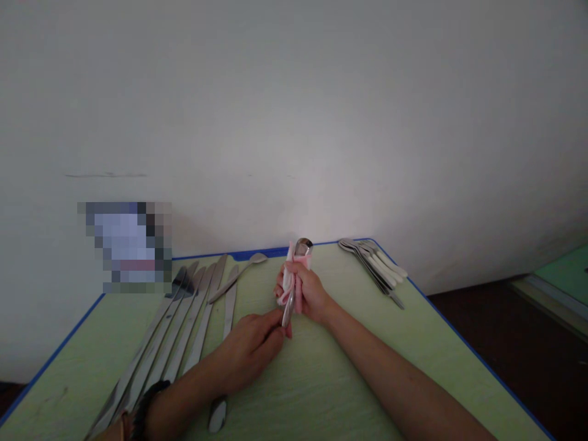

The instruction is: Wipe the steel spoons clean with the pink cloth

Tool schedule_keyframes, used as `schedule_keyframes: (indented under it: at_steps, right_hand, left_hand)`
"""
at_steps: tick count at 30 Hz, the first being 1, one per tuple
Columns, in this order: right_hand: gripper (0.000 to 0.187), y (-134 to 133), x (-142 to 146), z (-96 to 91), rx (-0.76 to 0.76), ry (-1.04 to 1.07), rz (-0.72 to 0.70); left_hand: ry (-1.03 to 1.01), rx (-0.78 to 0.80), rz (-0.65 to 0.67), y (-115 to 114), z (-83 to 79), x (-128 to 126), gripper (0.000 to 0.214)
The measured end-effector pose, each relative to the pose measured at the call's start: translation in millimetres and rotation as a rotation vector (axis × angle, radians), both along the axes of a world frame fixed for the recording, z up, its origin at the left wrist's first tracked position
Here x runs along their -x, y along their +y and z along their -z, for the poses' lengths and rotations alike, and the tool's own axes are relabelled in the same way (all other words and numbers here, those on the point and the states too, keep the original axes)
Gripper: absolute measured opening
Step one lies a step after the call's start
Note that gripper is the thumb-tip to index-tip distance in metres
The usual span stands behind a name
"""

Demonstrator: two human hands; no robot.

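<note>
My right hand [309, 293] is closed around a pink cloth [289, 277] wrapped about a metal spoon [303, 247], whose bowl sticks up above the fingers. My left hand [250, 349] pinches the lower end of that spoon's handle [288, 315]. Both hands hover over the middle of a light green table [432, 349] with a blue edge.
Several long table knives [184, 324] lie side by side on the left, with one spoon [239, 274] among them near the back. A pile of spoons with pale handles [377, 264] lies at the back right. A white wall rises behind the table; dark floor lies to the right.
</note>
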State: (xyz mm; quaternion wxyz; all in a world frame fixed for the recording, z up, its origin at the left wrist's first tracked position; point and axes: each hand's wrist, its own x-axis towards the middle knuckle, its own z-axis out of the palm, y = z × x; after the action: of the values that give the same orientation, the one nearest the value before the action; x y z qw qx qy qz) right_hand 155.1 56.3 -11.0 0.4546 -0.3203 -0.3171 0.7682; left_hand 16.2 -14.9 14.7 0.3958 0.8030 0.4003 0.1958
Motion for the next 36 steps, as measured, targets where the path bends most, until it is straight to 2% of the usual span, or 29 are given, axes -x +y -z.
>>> schedule_keyframes:
  at_steps: [14, 36]
  right_hand:
    - [0.021, 0.2, -1.2, 0.0, 0.023, -0.011, -0.010]
    - [0.021, 0.1, 0.4, -0.8, -0.018, -0.008, -0.009]
  left_hand:
    - [0.015, 0.009, -0.001, -0.7, -2.9, -0.4, 0.018]
    - [0.020, -0.018, 0.030, -0.6, 3.2, 0.2, 0.019]
